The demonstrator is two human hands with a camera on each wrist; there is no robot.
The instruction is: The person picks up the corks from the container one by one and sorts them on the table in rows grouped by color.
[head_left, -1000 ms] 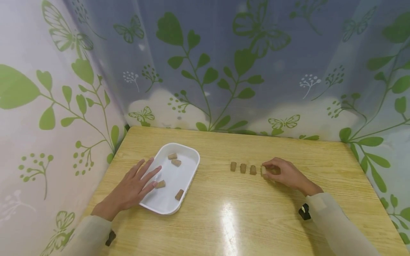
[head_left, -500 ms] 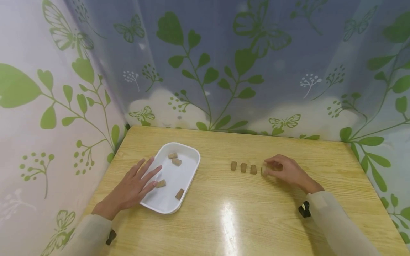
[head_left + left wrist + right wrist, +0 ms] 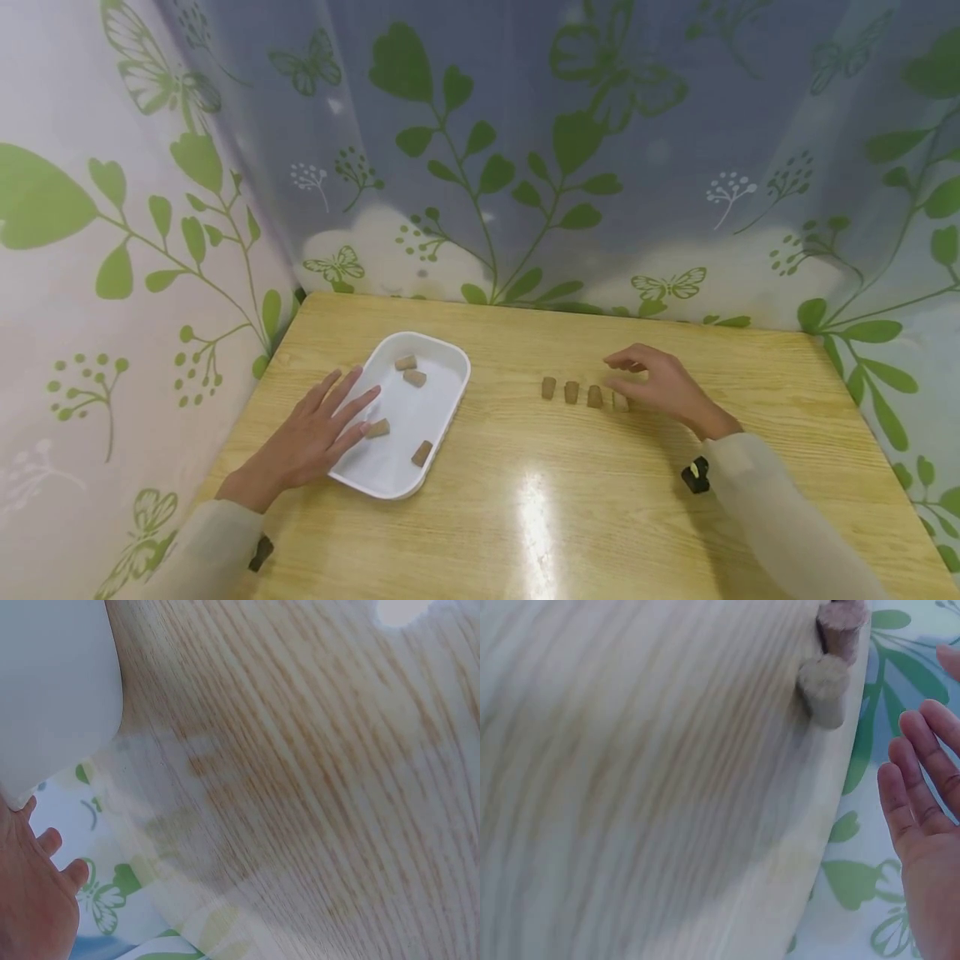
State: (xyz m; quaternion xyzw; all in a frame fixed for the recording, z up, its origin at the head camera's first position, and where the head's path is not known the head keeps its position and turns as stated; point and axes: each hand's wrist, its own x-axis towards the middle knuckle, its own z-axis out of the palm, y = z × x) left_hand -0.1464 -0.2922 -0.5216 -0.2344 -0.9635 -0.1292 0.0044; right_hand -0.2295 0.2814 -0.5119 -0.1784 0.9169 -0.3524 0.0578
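Note:
Several brown cork stoppers stand in a short row on the table, right of the middle. At the row's right end is a paler cork stopper, also near the front in the right wrist view. My right hand is just above and beside it, fingers extended and holding nothing. A white tray on the left has several more cork stoppers lying in it. My left hand spreads its fingers over the tray's left side, a fingertip overlapping one cork; the left wrist view shows it at the tray's edge.
The wooden table has a glare spot near its front middle. Behind it hangs a patterned curtain with leaves and butterflies, and similar panels close in the left and right sides.
My right hand has let go of the pale cork stopper at the row's right end and risen a little up and left, fingers extending. The left hand has stayed in place.

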